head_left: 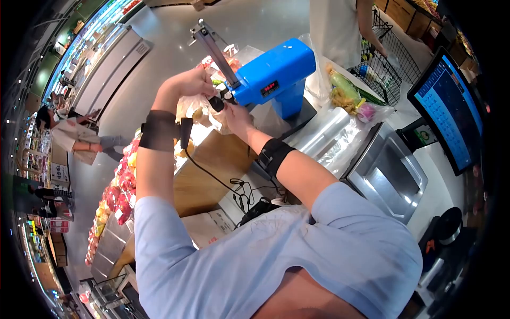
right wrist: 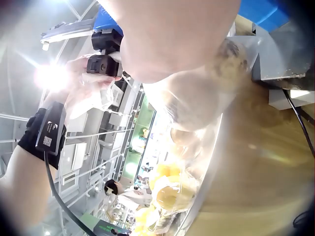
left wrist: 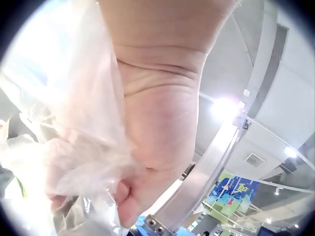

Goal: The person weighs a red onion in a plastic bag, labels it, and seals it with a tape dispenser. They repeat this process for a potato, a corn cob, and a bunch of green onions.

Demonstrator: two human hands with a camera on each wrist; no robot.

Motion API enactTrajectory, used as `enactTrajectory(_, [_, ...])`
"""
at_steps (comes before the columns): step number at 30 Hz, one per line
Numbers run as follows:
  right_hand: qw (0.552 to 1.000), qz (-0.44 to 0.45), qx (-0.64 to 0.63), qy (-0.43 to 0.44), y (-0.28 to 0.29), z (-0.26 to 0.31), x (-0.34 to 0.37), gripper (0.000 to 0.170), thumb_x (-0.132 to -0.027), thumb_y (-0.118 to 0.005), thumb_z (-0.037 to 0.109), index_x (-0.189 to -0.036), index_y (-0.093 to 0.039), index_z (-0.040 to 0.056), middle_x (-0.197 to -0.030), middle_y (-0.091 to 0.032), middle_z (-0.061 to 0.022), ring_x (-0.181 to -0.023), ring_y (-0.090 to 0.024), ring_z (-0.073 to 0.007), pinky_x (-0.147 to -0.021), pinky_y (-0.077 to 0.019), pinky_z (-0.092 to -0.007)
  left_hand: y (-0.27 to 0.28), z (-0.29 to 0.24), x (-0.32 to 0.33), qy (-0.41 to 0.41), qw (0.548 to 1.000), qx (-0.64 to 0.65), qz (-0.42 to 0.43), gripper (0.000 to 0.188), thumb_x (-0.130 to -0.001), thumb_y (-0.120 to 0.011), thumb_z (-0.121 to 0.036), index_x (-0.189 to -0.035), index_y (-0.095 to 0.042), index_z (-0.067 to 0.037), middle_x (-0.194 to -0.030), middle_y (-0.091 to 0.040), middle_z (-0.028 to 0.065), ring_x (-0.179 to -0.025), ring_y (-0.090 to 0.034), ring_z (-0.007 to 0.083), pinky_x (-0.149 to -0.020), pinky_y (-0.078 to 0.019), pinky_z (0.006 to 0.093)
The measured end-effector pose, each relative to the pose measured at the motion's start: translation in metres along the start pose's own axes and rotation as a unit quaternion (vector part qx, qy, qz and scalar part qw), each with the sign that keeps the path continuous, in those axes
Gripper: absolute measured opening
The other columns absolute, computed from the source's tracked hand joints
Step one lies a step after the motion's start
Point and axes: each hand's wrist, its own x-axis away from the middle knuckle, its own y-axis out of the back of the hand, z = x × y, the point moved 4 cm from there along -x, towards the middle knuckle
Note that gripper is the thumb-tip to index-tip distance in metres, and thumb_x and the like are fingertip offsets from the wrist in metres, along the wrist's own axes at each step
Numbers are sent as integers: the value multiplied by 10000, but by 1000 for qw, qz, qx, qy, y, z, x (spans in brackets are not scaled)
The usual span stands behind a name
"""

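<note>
A blue machine (head_left: 287, 59) with a red digit display and a tilted metal arm (head_left: 217, 50) stands in front of me. My left hand (head_left: 190, 84) pinches the gathered top of a clear plastic bag (left wrist: 91, 132), beside the machine's black front part (right wrist: 104, 64). In the left wrist view the film bunches round its curled fingers. My right hand (head_left: 237, 120) grips the same bag lower down, close below the black part; its fingertips are hidden. In the right wrist view, round pale produce (right wrist: 189, 101) bulges in the bag under that hand.
To the right lie bagged vegetables (head_left: 348, 95), a roll of clear film (head_left: 326, 138) and a steel scale (head_left: 390, 170) below a monitor (head_left: 449, 111). Wrapped fruit (head_left: 122, 183) lines the left. Cables (head_left: 241, 194) hang near my body. A person with a shopping cart (head_left: 390, 58) stands opposite.
</note>
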Motion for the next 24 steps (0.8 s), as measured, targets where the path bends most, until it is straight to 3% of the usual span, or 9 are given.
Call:
enactTrajectory(5, [1000,-13,13,21,2,2,2,307,-958,-428,269,-978,-622,30,-842,-630,-204,-824,-597,-381,-679,-450,-409,1,-6,3,-9,1000,11,19,279,-788,-655,-228,-659,-637,19,-586,-593,29,-563,-544,103,-563,-434,276])
enactTrajectory(8, [992,-42,-101,70,12,10,14,362,-949,-424,302,-858,-629,17,-832,-621,-223,-835,-568,-422,-719,-445,-454,-4,-8,5,-15,1000,4,14,285,-787,-651,-241,-654,-635,10,-577,-582,29,-560,-534,115,-568,-432,285])
enactTrajectory(11, [995,1,-97,9,18,19,31,262,-942,-455,218,-907,-611,9,-877,-611,-170,-829,-587,-291,-720,-450,-373,-9,-28,21,6,993,-107,-44,282,-783,-653,-254,-692,-656,12,-589,-599,85,-571,-575,187,-584,-451,336])
enactTrajectory(13, [964,40,165,202,13,22,36,238,-938,-457,209,-874,-599,29,-871,-602,-145,-811,-565,-262,-744,-443,-343,-12,-56,30,52,971,-203,-117,261,-764,-656,-255,-747,-675,5,-650,-626,158,-626,-609,301,-621,-467,399])
enactTrajectory(15, [992,61,-46,102,52,49,57,228,-938,-463,217,-874,-603,48,-853,-602,-114,-810,-559,-220,-749,-444,-326,-20,-87,37,63,960,-260,-81,265,-738,-661,-254,-780,-677,7,-710,-631,205,-706,-612,364,-665,-477,429])
enactTrajectory(17, [978,131,-160,-19,83,56,67,233,-941,-466,230,-877,-608,56,-849,-603,-99,-803,-553,-190,-757,-442,-312,-30,-122,58,-9,952,-252,-176,242,-733,-664,-218,-783,-670,18,-804,-644,211,-715,-608,376,-674,-482,423])
enactTrajectory(19, [981,138,-135,-14,120,58,78,244,-946,-466,241,-909,-620,56,-855,-612,-90,-812,-552,-170,-765,-440,-308,-43,-141,61,-74,969,-151,-179,227,-746,-665,-188,-747,-647,38,-924,-643,212,-747,-615,367,-678,-484,413])
enactTrajectory(21, [991,122,-55,2,164,68,93,262,-915,-515,289,-892,-647,64,-855,-631,-139,-816,-595,-289,-759,-456,-354,-61,-177,63,-136,958,-178,-181,242,-769,-651,-168,-680,-579,45,-1013,-651,161,-807,-614,349,-686,-487,390])
enactTrajectory(24, [957,-63,101,265,224,61,107,87,-827,-611,143,-833,-680,90,-861,-590,-102,-850,-574,-283,-787,-449,-338,-82,-218,46,-281,929,-142,-192,207,-797,-623,-165,-706,-585,16,-1053,-646,145,-790,-601,358,-683,-492,384])
